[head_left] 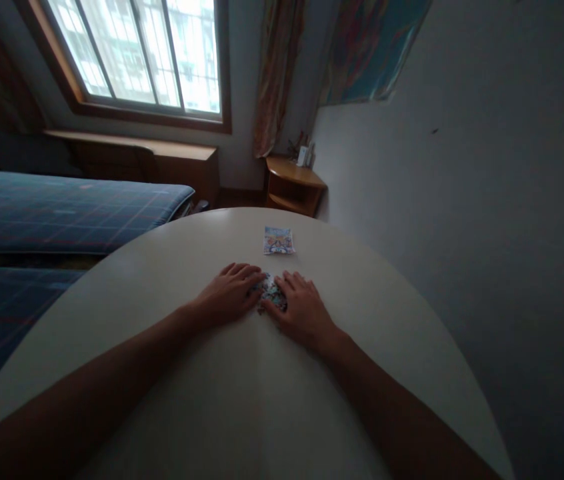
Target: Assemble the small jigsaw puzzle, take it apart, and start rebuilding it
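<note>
A small heap of jigsaw puzzle pieces (273, 292) lies on the white round table (242, 393). My left hand (232, 290) rests palm down at the heap's left side, fingers stretched out and touching the pieces. From the right, my right hand (302, 303) lies over the edge of the same heap, its thumb and fingers apart. Parts of the heap are hidden under both hands. Beyond them, flat on the table, is a small picture sheet or packet (279, 241) with a colourful print.
A bed with a blue plaid mattress (62, 207) stands left of the table. At the back are a wooden corner shelf (295, 172), a low wooden cabinet (182, 150) and a barred window (147, 53). A white wall (462, 220) runs along the right.
</note>
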{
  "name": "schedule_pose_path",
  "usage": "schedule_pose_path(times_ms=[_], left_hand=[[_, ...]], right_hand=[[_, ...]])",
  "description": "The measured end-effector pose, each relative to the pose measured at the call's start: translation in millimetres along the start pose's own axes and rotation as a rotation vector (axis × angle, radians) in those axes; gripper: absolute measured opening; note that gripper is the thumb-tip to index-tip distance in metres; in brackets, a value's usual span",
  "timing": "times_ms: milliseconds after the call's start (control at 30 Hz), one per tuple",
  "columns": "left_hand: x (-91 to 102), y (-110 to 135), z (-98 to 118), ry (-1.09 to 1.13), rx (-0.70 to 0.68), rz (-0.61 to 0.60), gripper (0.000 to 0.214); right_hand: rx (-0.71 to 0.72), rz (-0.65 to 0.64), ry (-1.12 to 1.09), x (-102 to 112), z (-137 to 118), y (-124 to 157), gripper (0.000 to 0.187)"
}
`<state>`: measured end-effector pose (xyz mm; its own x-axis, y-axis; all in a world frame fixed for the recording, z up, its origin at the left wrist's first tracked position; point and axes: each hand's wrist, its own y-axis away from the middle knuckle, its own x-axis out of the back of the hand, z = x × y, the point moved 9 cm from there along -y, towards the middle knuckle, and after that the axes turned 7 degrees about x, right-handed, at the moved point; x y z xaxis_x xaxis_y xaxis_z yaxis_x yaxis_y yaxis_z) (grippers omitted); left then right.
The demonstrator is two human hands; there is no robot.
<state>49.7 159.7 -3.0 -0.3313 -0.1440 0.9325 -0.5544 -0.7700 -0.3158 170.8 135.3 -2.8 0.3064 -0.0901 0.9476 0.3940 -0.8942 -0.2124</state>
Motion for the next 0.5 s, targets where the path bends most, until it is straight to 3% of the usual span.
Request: schedule_pose_path(times_ms=[133, 367, 433, 500], left_hand=[[-10.2, 0.5, -15.9, 0.039, 0.096, 0.015, 0.043], [-10.4, -1.2, -24.9, 0.158, 0.141, 0.04, 0.042], [-9.5, -1.0, -24.2, 0.175, 0.129, 0.031, 0.043], [-8.9, -0.5, -23.6, 0.183, 0.123, 0.018, 0.043]], right_hand=[[0.137, -0.08, -0.069, -9.2, -13.9, 2.4, 0.067], [0.417, 0.01, -0.233, -0.4, -25.9, -0.3, 0.033], [0.472, 0.01, -0.228, 0.6, -24.9, -0.2, 0.04], [0.455, 0.007, -0.186, 1.2, -16.5, -2.0, 0.061]])
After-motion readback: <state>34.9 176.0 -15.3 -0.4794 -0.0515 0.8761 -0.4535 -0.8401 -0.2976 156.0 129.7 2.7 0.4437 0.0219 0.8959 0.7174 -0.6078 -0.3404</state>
